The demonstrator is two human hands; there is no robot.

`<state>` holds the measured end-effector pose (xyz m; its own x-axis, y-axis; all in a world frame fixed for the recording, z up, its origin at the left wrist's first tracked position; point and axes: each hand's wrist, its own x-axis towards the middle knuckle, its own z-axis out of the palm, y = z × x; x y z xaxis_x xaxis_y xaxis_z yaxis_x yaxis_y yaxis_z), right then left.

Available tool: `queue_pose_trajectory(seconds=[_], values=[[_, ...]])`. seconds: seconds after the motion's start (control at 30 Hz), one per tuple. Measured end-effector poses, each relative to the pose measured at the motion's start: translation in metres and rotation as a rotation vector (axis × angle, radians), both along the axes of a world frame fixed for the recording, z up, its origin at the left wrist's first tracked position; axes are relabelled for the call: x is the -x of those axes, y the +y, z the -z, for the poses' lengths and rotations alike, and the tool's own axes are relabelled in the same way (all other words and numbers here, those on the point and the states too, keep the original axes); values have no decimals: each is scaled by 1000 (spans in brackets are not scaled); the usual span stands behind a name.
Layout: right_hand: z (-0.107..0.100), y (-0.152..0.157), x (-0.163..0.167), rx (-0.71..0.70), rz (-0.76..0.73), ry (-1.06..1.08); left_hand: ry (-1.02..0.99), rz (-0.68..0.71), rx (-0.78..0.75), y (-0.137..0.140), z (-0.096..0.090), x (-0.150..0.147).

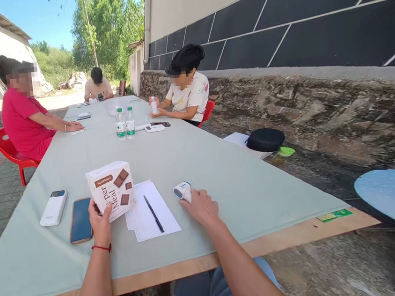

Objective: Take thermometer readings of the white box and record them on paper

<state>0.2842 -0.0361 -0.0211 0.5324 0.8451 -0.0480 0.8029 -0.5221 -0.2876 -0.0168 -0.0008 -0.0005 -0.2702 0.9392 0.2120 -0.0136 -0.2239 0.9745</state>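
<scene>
My left hand (101,220), with a red cord at the wrist, grips a white box (112,190) by its lower edge. Brown chocolate pieces and the word "Meal" are printed on the box, which is tilted above the table. Around the handle of a white-and-blue infrared thermometer (183,191) my right hand (203,207) is closed, low over the tabletop. Between my hands lie white paper sheets (144,231) with a black pen (154,213) across them. The box hides part of the sheets.
A phone (80,220) and a white power bank (53,208) lie at the left. Two water bottles (125,123) stand farther along the table (252,194). Three people sit around it; one at the right holds a white bottle (154,105). A black case (265,140) sits beyond the right edge.
</scene>
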Motion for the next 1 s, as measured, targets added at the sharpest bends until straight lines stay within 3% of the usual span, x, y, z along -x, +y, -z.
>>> queue_pose_trajectory(seconds=[0.1,0.23,0.3,0.43,0.5,0.67,0.8,1.0], values=[[-4,-2,-10,81,-4,73,-296,137,89,-2,-5,-7],[-6,-8,-7,25,66,165,-467,214,193,-3,-7,-9],[-12,-15,3,-121,48,320,-490,245,219,-3,-8,-9],[-42,-38,45,-600,-163,893,-455,320,219,-4,-8,-9],[-62,-49,71,-697,-267,1095,-420,334,210,-5,-8,-10],[-86,-54,118,-701,-334,1286,-349,323,192,-5,-9,-13],[-80,-44,129,-665,-264,1375,-313,368,184,-6,-9,-16],[-75,-40,132,-636,-176,1319,-274,404,206,-7,-6,-16]])
